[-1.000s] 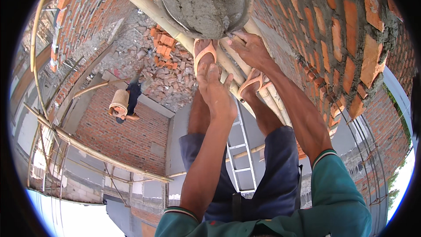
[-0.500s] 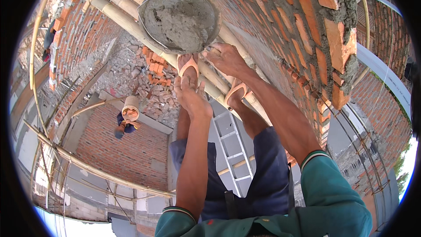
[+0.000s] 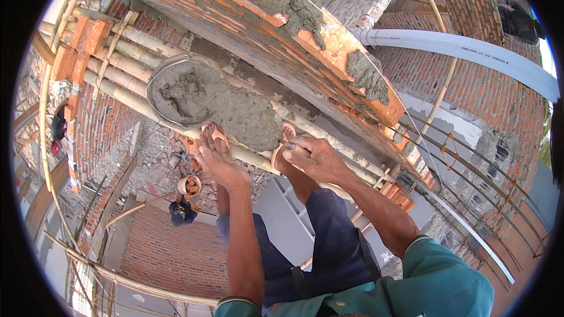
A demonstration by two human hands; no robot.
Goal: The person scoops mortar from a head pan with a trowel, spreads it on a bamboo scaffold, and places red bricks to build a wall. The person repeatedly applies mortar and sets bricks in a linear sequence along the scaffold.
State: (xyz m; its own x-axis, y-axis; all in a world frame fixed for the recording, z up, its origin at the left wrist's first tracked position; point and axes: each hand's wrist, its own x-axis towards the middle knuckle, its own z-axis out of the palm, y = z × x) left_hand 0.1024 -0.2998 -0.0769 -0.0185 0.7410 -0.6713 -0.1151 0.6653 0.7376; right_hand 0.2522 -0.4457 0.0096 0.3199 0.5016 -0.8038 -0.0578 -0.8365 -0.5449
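Observation:
A round bucket (image 3: 179, 95) of grey mortar sits on bamboo poles (image 3: 126, 61), its wire handle lying along the rim. Right of it, a grey mortar heap (image 3: 252, 118) spreads over the poles, meeting the bucket's side. My left hand (image 3: 220, 161) is at the bucket's near side over my sandalled left foot, fingers stretched out; whether they touch the bucket is unclear. My right hand (image 3: 317, 159) hovers by the heap's right end near my right foot, thumb and fingers parted. No tool shows in either hand.
Beyond the poles runs a brick wall (image 3: 329, 58) with fresh mortar on top and a taut string (image 3: 385, 82). Far below, a person (image 3: 183, 211) handles a container of bricks (image 3: 189, 185) near rubble. A ladder (image 3: 296, 205) stands below; a white pipe (image 3: 464, 47) crosses at right.
The bucket now sits lower and farther left, exposing the mortar heap beside it. My right hand has left the bucket's rim, and my left hand has moved left. My view has turned.

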